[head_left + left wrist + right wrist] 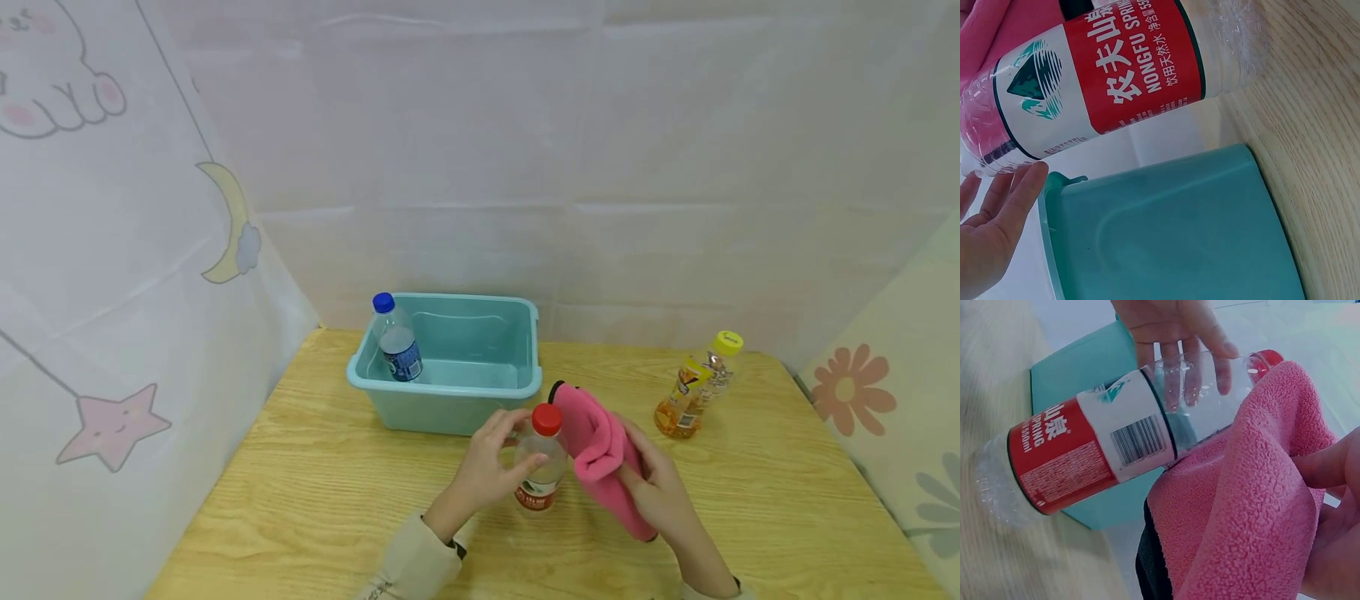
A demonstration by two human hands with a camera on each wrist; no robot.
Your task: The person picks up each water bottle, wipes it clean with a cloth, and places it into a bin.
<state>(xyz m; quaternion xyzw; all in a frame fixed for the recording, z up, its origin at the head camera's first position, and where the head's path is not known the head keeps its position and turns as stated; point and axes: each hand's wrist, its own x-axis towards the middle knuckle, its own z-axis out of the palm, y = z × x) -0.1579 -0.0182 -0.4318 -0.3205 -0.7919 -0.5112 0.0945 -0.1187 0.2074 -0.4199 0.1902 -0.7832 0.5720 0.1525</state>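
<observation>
A clear plastic water bottle (537, 495) with a red cap and a red-and-white label (1141, 65) appears to stand upright on the table. Its upper part is between the thumb and fingers of my left hand (480, 468), which holds it from the left. In the right wrist view, that hand's fingers (1172, 381) show through the clear plastic. My right hand (662, 493) grips a folded pink fleecy cloth (592, 433) with dark edging. The cloth is close against the bottle's right side; whether it touches is unclear in the head view.
A light-blue plastic basin (450, 408) stands behind the left hand. Inside it, a bottle with a blue cap (397, 342) leans at the left end. On the right of the table (757, 500) is a bottle with a yellow cap (693, 387). A printed cloth backdrop (465, 167) surrounds the table.
</observation>
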